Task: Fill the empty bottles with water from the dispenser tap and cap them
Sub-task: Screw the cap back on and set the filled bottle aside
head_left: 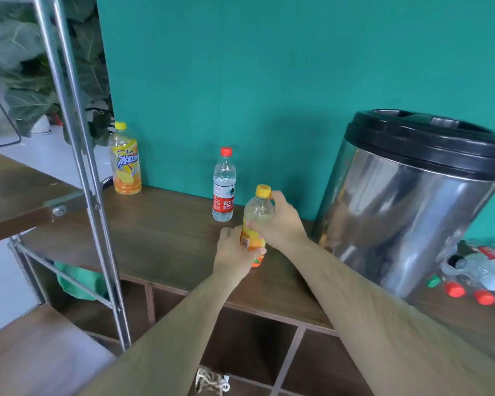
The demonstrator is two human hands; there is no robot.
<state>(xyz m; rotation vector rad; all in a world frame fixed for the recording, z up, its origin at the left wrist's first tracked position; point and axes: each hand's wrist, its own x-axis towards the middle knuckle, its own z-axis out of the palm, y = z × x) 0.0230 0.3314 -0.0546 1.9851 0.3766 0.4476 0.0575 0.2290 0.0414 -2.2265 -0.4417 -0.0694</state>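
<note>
A person's two hands hold a small bottle (257, 210) upright over the middle of a wooden counter (160, 232). The left hand (233, 250) wraps round its orange label. The right hand (280, 221) curls round its shoulder, a finger touching the yellow cap (263, 191).

A tea bottle (125, 164) and a water bottle (224, 190) stand capped along the back edge. A steel dispenser (406, 210) fills the right end, with empties (486, 264) lying beyond it.

Capping seems to be the step in hand. Next would likely be a firm twist, then setting the bottle down.
</note>
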